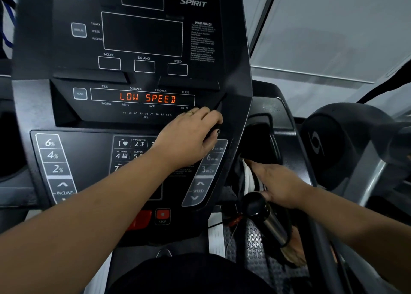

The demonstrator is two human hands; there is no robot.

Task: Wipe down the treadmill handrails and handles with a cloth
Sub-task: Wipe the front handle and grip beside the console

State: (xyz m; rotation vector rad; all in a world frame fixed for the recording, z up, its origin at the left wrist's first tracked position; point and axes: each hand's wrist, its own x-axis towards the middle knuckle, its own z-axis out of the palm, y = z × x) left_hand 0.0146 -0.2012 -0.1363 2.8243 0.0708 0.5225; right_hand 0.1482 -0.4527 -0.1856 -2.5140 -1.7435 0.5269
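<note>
My left hand (191, 135) reaches across the treadmill console (89, 160) to its right edge. Its fingers and thumb curl round a small dark wad (211, 136) that looks like a cloth, pressed against the panel just above the speed keys. My right hand (278, 182) lies flat, fingers straight, on a white and black cloth (246, 175) that sits in the side pocket (266, 124) right of the console. Just below that hand a black-capped metal grip handle (266, 220) sticks out toward me. The side handrail (329, 260) runs down the right.
The display reads LOW SPEED (148, 98). A red stop key (162, 214) and a red safety clip (235, 220) sit below the console. Another machine's dark round housing (333, 142) stands close on the right. The textured deck side rail (255, 249) lies below.
</note>
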